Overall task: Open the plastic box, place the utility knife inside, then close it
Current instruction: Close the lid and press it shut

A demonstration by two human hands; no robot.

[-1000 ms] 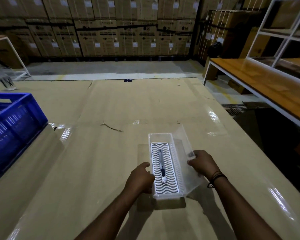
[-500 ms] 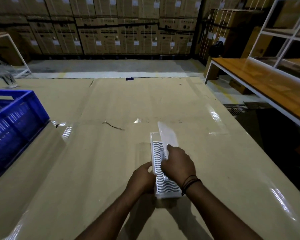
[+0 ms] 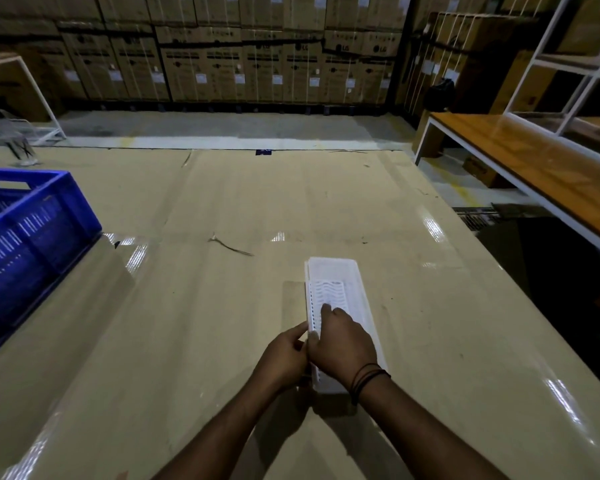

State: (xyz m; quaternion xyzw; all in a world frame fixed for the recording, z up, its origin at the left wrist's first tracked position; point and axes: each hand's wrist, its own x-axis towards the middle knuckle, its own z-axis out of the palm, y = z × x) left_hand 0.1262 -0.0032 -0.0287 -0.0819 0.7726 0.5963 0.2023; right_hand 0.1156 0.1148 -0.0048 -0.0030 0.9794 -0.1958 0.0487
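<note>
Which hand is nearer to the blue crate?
Left. The left hand is at the box's left edge, on the blue crate's side; the right hand lies on the lid, farther away.

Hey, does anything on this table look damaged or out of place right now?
Only a thin torn sliver lifting from the tan cardboard table cover, beyond the white plastic box. Nothing else stands out.

A broad tan cardboard-covered table [image 3: 222,202] (glossy under clear film) carries a long translucent white plastic box [image 3: 340,282] and, at its left edge, a blue slatted plastic crate [image 3: 32,233].
</note>
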